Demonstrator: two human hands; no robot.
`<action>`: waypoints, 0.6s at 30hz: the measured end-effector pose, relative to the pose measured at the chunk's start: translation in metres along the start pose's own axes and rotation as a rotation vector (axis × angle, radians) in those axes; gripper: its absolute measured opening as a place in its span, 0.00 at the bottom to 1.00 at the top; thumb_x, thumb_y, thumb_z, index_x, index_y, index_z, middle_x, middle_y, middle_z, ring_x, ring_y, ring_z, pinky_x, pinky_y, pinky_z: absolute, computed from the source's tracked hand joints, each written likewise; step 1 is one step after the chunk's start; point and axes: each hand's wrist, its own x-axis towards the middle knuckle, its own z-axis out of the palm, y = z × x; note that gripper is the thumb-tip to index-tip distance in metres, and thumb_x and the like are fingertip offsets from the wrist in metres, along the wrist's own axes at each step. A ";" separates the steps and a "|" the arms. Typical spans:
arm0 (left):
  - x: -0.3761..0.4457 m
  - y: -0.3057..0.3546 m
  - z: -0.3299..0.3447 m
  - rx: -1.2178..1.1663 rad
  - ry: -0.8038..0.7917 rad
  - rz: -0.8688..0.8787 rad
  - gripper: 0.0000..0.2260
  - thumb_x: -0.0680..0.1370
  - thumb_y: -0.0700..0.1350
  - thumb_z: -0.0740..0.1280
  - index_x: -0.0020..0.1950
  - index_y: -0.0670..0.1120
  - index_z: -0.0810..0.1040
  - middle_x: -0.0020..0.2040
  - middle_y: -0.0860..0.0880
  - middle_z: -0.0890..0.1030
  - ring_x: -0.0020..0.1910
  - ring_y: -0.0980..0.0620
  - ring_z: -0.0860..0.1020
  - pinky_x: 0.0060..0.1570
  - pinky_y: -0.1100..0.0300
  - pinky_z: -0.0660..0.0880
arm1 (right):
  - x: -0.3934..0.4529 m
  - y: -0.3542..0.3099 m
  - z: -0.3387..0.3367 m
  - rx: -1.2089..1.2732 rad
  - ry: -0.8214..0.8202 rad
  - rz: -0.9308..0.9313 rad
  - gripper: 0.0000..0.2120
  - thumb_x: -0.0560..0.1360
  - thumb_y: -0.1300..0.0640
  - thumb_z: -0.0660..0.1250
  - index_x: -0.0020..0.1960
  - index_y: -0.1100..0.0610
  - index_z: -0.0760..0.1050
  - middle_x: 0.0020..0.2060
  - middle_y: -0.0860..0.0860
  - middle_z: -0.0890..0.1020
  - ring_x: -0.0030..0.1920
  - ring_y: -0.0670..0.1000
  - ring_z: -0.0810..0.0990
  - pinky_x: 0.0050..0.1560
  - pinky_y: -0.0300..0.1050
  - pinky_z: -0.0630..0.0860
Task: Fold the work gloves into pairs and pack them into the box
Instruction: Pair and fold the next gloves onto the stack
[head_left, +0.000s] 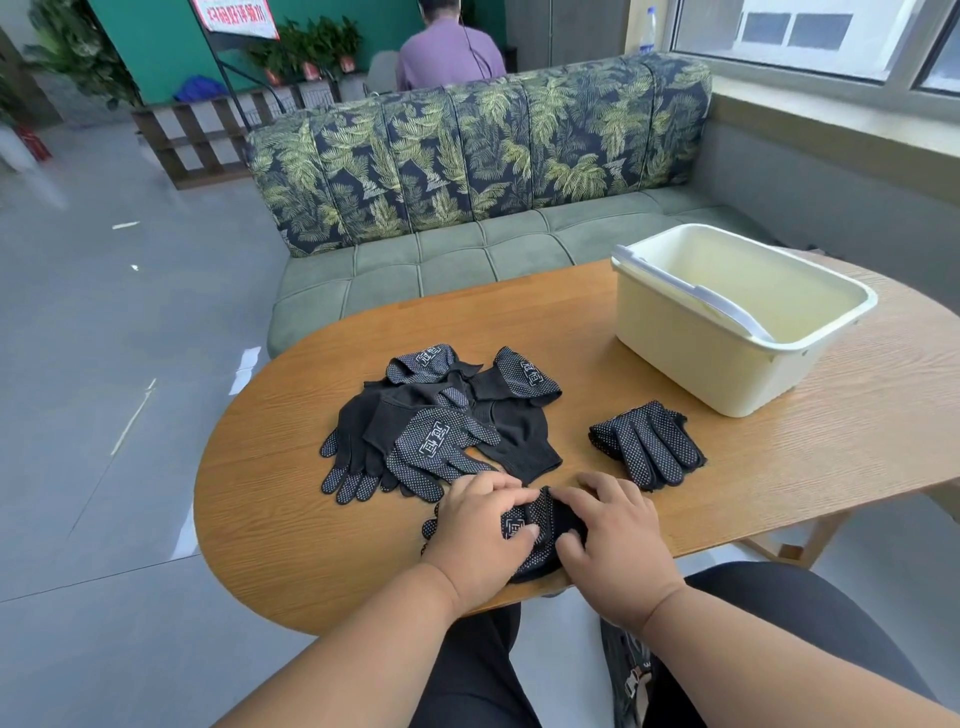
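Left hand (475, 540) and right hand (613, 540) both curled on a black dotted glove pair (540, 525) at the counter's (779, 467) near edge. Loose glove pile (436, 421) just behind. Folded pair (649, 444) right of the pile. Cream box (691, 364) far right, apart.

On the oval wooden table (291, 467), the left hand (480, 540) and right hand (613, 535) grip a black dotted work glove (540, 525) between curled fingers. Just beyond the fingertips lies a loose heap of black gloves (431, 421); a folded glove pair (647, 444) sits beyond the right fingers, near the cream plastic box (675, 353).
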 end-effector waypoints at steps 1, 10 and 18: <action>-0.001 0.000 0.000 0.016 -0.003 0.012 0.19 0.76 0.57 0.69 0.68 0.62 0.79 0.64 0.64 0.72 0.68 0.58 0.64 0.74 0.58 0.59 | 0.000 0.001 0.000 0.025 0.012 -0.004 0.24 0.70 0.46 0.59 0.63 0.44 0.79 0.61 0.47 0.77 0.61 0.55 0.74 0.62 0.53 0.70; -0.006 0.002 -0.002 0.069 0.015 0.037 0.21 0.76 0.59 0.67 0.70 0.62 0.77 0.68 0.60 0.71 0.70 0.58 0.62 0.75 0.61 0.57 | -0.005 0.009 0.007 0.062 0.108 -0.159 0.10 0.74 0.40 0.66 0.52 0.40 0.79 0.57 0.44 0.78 0.57 0.53 0.74 0.54 0.50 0.69; -0.024 -0.004 -0.034 0.123 0.186 -0.134 0.07 0.78 0.60 0.67 0.51 0.60 0.80 0.53 0.62 0.75 0.58 0.58 0.70 0.60 0.61 0.68 | -0.004 0.011 0.005 0.079 0.069 -0.168 0.10 0.74 0.42 0.65 0.54 0.36 0.81 0.57 0.43 0.78 0.58 0.52 0.73 0.55 0.51 0.69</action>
